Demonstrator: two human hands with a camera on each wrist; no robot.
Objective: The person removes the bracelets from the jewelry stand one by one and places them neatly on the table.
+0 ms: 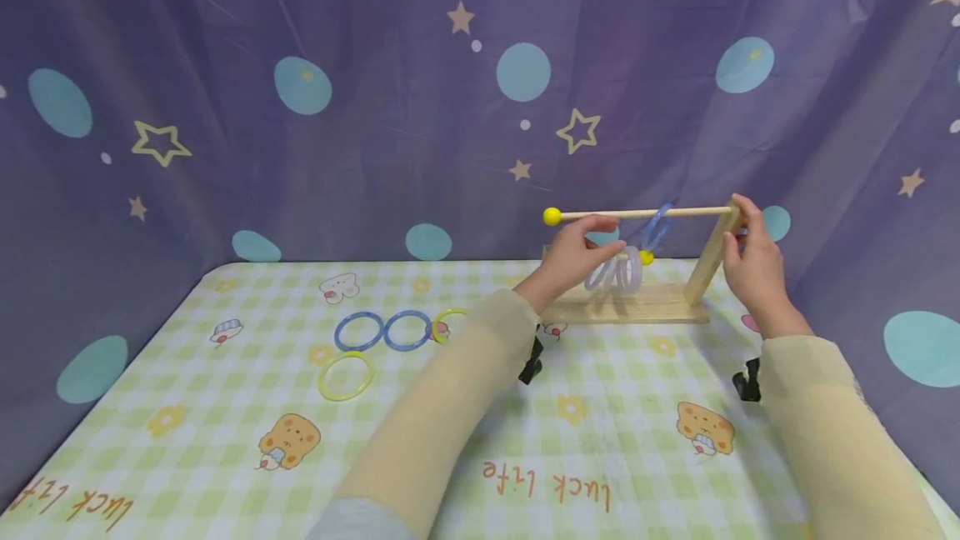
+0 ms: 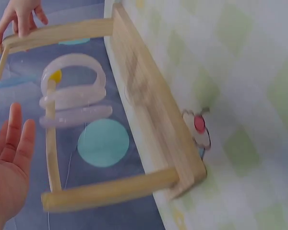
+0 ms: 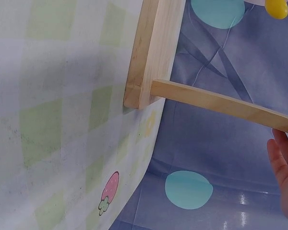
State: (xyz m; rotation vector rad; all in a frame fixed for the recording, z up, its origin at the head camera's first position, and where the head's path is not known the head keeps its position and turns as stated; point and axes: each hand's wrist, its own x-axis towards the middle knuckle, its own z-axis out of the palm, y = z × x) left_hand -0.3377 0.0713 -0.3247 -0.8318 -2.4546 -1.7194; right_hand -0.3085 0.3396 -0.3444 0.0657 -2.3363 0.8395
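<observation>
Right hand: grip closed on wooden rack's right upright, near counter's far right corner. Left hand: fingers relaxed, holding nothing, beside pale rings on lower rod. Checked cloth covers counter; starry purple curtain behind.

Right hand: cut by the right wrist frame's edge, its grip on the wooden post unseen. Yellow ring: far half hidden behind the left sleeve. Pale rings, near the left hand: motion-blurred, count unclear.
</observation>
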